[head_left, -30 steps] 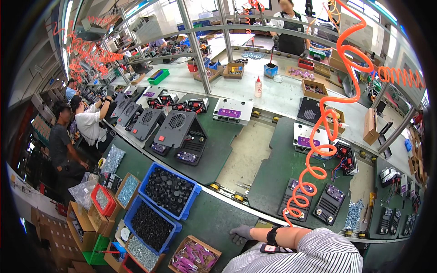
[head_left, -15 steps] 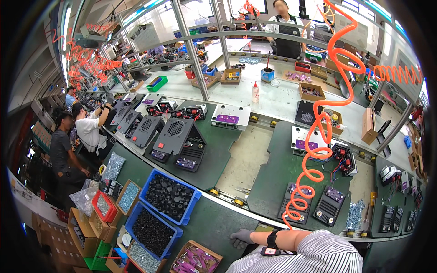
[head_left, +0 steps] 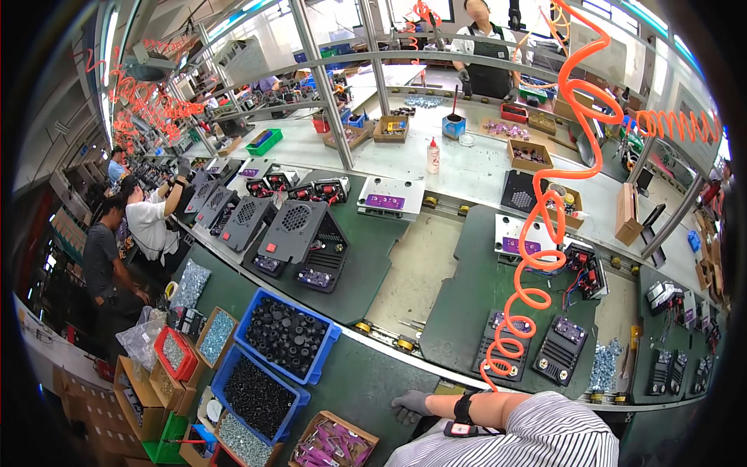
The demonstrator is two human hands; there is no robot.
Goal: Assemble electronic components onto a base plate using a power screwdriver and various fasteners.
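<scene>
My right hand (head_left: 412,406), in a grey glove, rests on the near edge of the green bench (head_left: 359,373). Its fingers are loosely bent and slightly apart, with nothing seen in them. The forearm comes across from the right, out of a striped sleeve, with a black band at the wrist. My left hand is out of view. Closest on the left is a cardboard box of purple parts (head_left: 334,442). To the right, beyond the hand, two black finned units (head_left: 562,350) lie on a green board, partly behind a coiled orange hose (head_left: 520,327).
Blue bins of black caps (head_left: 286,336) and black screws (head_left: 257,395) stand at left. Beyond the rail are black perforated housings (head_left: 299,233) and a white plate with a purple board (head_left: 389,198). A person (head_left: 489,58) stands across the line; others are at far left.
The view has shifted very slightly. My right hand stays in place on the bench edge. The person across the line has moved a little, arms shifting.
</scene>
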